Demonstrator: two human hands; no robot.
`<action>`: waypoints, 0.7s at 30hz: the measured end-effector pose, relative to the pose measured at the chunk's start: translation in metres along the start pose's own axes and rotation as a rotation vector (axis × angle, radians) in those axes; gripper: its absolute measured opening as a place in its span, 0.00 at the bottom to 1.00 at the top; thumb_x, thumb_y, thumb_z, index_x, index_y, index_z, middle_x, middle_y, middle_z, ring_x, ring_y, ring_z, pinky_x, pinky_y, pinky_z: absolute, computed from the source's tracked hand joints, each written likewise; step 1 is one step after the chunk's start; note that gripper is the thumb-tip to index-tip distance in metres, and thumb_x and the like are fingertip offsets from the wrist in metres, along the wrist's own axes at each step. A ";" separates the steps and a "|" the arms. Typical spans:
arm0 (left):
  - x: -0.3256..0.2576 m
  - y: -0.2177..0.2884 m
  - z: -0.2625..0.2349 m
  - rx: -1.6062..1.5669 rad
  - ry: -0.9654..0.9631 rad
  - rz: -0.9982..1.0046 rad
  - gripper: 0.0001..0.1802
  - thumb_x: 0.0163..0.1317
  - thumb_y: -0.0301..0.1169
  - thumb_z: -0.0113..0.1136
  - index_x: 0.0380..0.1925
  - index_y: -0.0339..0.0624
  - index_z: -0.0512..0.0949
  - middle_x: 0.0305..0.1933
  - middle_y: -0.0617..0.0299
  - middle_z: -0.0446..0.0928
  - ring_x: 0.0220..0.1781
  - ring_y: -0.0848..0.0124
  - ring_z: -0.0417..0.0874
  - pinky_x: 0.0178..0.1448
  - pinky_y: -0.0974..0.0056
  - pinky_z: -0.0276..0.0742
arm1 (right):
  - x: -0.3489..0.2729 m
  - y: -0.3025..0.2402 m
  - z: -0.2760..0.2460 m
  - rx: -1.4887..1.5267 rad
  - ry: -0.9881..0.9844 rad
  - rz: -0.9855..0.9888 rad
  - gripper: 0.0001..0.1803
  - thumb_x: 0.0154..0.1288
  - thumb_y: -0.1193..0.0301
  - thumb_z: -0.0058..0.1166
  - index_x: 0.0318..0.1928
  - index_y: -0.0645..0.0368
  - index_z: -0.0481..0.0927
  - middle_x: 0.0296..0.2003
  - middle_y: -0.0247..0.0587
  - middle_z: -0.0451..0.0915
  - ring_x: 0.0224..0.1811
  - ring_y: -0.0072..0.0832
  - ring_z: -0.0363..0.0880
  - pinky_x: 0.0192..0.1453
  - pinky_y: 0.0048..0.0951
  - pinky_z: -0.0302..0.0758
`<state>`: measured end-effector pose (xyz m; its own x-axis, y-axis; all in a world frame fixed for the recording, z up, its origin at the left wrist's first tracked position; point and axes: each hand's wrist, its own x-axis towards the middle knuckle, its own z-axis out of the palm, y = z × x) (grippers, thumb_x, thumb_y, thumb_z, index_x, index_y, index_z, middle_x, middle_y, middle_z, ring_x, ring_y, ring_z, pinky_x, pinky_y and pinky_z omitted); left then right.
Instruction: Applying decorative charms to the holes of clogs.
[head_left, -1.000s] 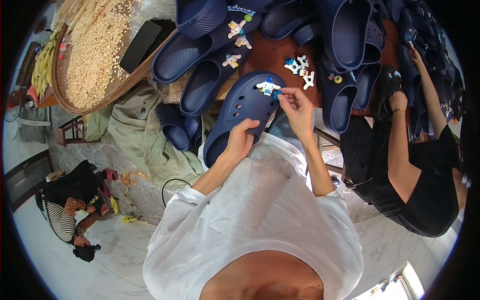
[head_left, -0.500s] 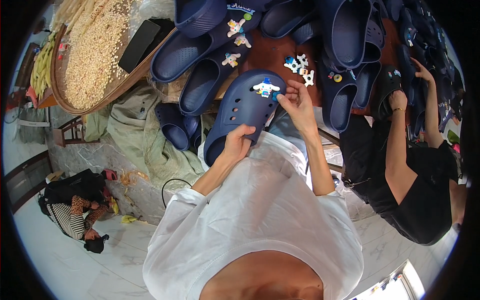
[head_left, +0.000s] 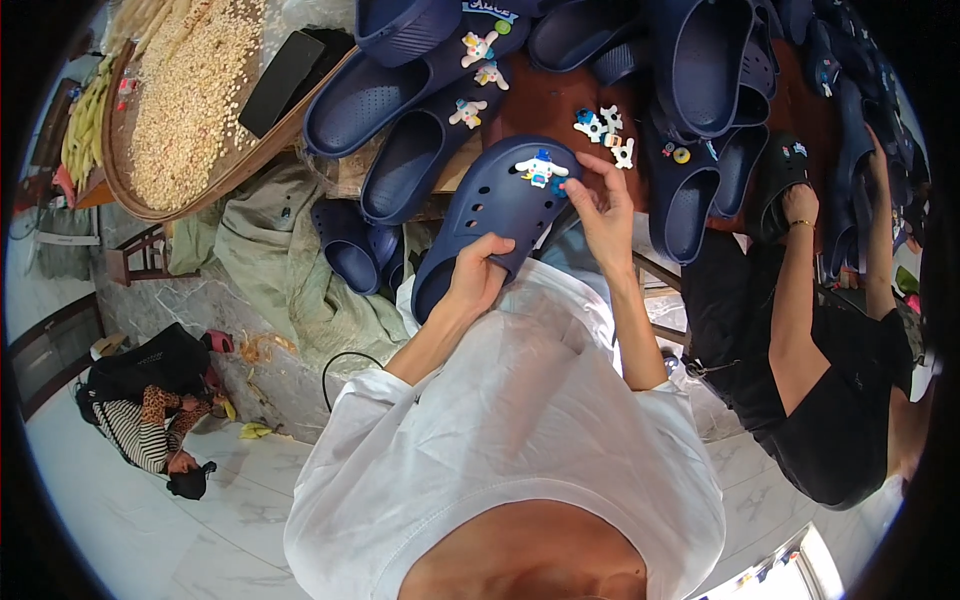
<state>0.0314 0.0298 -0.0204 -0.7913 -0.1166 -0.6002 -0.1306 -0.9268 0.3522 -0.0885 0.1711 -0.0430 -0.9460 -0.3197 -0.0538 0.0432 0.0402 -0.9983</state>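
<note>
A navy clog (head_left: 478, 215) is tilted in front of my shirt, its toe pointing away. My left hand (head_left: 478, 280) grips it near the foot opening, thumb on top and fingers underneath. On the toe sits a white long-eared character charm (head_left: 541, 170) with a blue hat. Just right of that charm, a small blue charm (head_left: 560, 188) lies at a hole, under the thumb tip of my right hand (head_left: 606, 212). That hand is closed in a pinch at the clog's right edge, its index finger by the rim. Loose white-and-blue charms (head_left: 597, 126) lie beyond the toe.
Navy clogs (head_left: 395, 100) crowd the brown table (head_left: 535, 105), some decorated with charms. A round tray (head_left: 160, 215) of pale kernels holds a black phone (head_left: 290, 85). To the right, a co-worker (head_left: 820, 370) handles a dark clog (head_left: 778, 165). Another person (head_left: 150, 420) is at far left.
My right index finger has come in against the clog's edge, and the thumb has shifted slightly on the blue charm. The co-worker's farther hand has moved onto a navy clog.
</note>
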 end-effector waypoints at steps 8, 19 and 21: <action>0.003 0.000 -0.023 0.125 0.017 -0.023 0.16 0.49 0.18 0.57 0.41 0.34 0.76 0.43 0.59 0.77 0.45 0.69 0.77 0.52 0.66 0.72 | 0.016 -0.027 -0.005 -0.361 -0.125 -0.108 0.17 0.56 0.71 0.66 0.47 0.54 0.83 0.43 0.35 0.75 0.45 0.25 0.76 0.46 0.24 0.74; 0.007 0.011 -0.008 0.052 0.034 -0.035 0.25 0.51 0.22 0.52 0.52 0.30 0.69 0.52 0.49 0.75 0.53 0.58 0.78 0.62 0.56 0.72 | 0.025 -0.004 -0.016 -0.432 0.073 -0.223 0.13 0.61 0.71 0.60 0.47 0.58 0.81 0.39 0.40 0.77 0.36 0.29 0.77 0.39 0.28 0.74; 0.006 0.010 -0.002 0.040 0.064 -0.028 0.23 0.54 0.24 0.53 0.52 0.29 0.69 0.51 0.49 0.76 0.53 0.59 0.78 0.61 0.57 0.73 | 0.037 -0.002 -0.026 -0.662 0.158 -0.251 0.12 0.61 0.74 0.57 0.46 0.60 0.80 0.39 0.46 0.76 0.36 0.38 0.77 0.40 0.34 0.74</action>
<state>0.0264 0.0189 -0.0219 -0.7476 -0.1145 -0.6541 -0.1769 -0.9151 0.3623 -0.1320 0.1842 -0.0420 -0.9392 -0.2556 0.2293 -0.3375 0.5644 -0.7533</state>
